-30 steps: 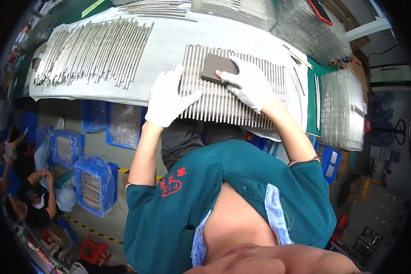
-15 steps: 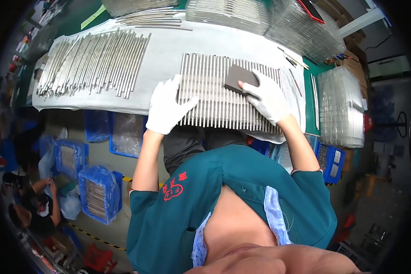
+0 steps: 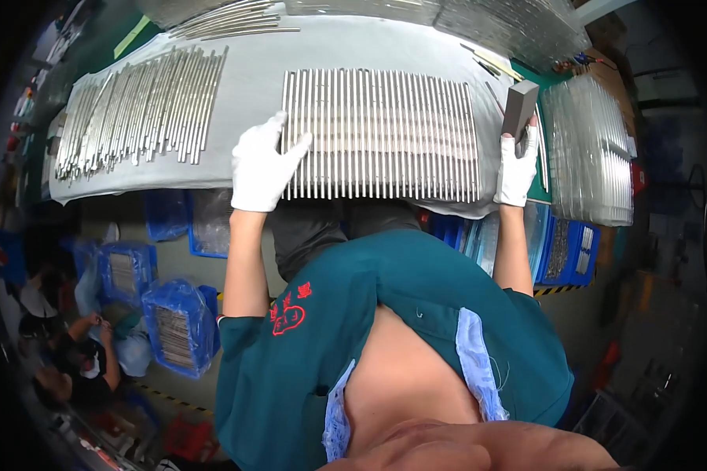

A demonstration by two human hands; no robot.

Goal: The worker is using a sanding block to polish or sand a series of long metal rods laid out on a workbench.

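A neat row of thin metal rods lies side by side on a grey cloth over the bench. My left hand, in a white glove, rests flat with fingers spread on the row's left near corner. My right hand, also gloved, grips a dark grey rectangular block and holds it upright against the right end of the row.
A loose heap of similar rods lies on the cloth at the left. Stacks of clear trays stand at the right. Blue bins with bagged rods sit on the floor below, near a seated person.
My right hand has carried the block from on top of the rods out to the row's right end and stood it up. My left hand has stayed on the left corner.
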